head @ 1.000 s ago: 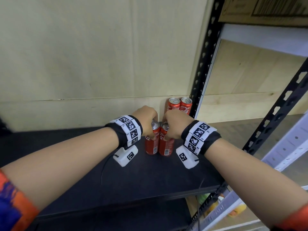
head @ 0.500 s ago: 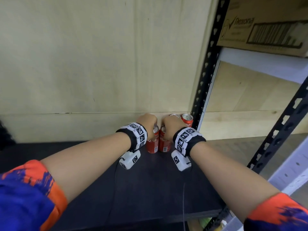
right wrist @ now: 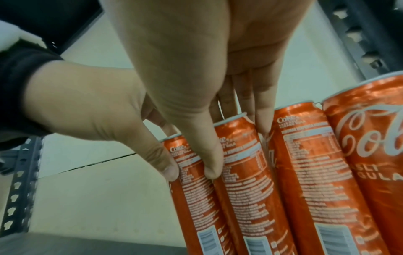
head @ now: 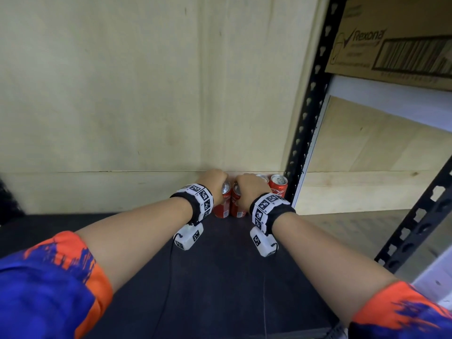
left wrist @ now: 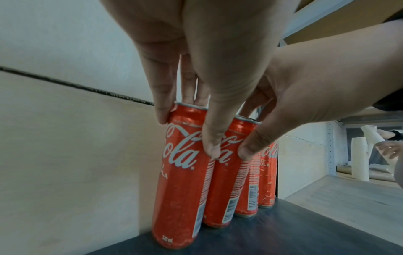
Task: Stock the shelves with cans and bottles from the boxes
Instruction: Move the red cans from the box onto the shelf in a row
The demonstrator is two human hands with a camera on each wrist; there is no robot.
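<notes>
Two red Coca-Cola cans stand upright at the back of the black shelf (head: pixel 220 277), close to the wooden back wall. My left hand (head: pixel 215 182) grips the left can (head: pixel 223 209) by its top rim; thumb and fingers show around that can (left wrist: pixel 181 172) in the left wrist view. Beside it, my right hand (head: pixel 249 189) grips the second can (head: pixel 236 209) the same way, thumb on the label (right wrist: pixel 246 189). Two more red cans (head: pixel 278 185) stand to the right, in a row with the held ones (right wrist: pixel 305 163).
A black perforated upright (head: pixel 308 106) rises just right of the cans. A Rexona cardboard box (head: pixel 391 45) sits on the shelf above right. A pale wooden shelf (head: pixel 354 228) adjoins on the right, with white rolls (left wrist: pixel 357 155) and another person's hand (left wrist: pixel 390 150) beyond.
Both hands have carried their cans back from the middle of the shelf to the rear wall, in line with the two cans standing there. My head has leaned in.
</notes>
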